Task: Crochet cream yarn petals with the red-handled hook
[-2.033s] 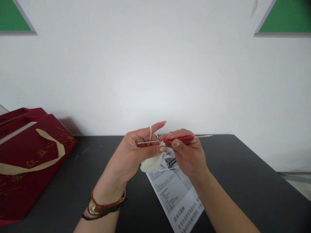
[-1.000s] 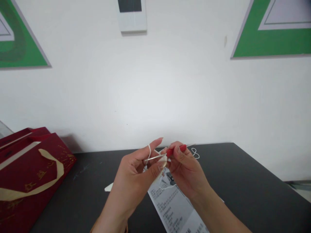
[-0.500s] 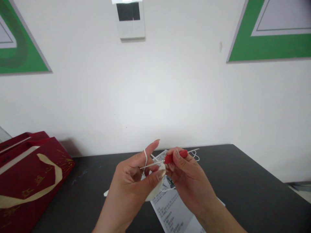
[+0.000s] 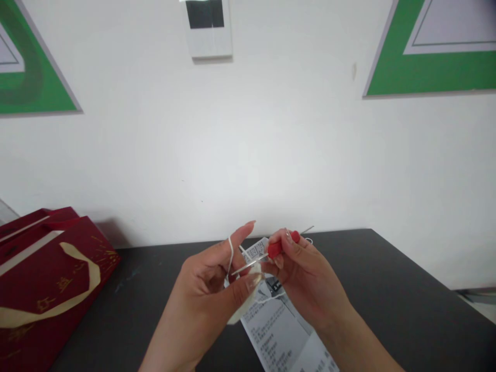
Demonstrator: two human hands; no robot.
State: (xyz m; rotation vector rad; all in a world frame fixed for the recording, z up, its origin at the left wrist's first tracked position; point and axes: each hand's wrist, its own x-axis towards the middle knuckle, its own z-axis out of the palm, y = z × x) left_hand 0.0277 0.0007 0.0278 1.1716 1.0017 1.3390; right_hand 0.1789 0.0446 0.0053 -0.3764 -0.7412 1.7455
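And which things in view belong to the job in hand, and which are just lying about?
In the job:
- red-handled metal hook, right hand
- white yarn, looped over left hand
- cream fabric piece, left fingers
- white printed sheet beneath, probably reference

Lying about:
- dark red bags, cream ribbon handles

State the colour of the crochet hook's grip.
The grip is red, seen best in the head view.

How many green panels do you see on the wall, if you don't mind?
2: one panel at the upper left and another panel at the upper right. Both are cut off by the picture's edges; more may lie beyond.
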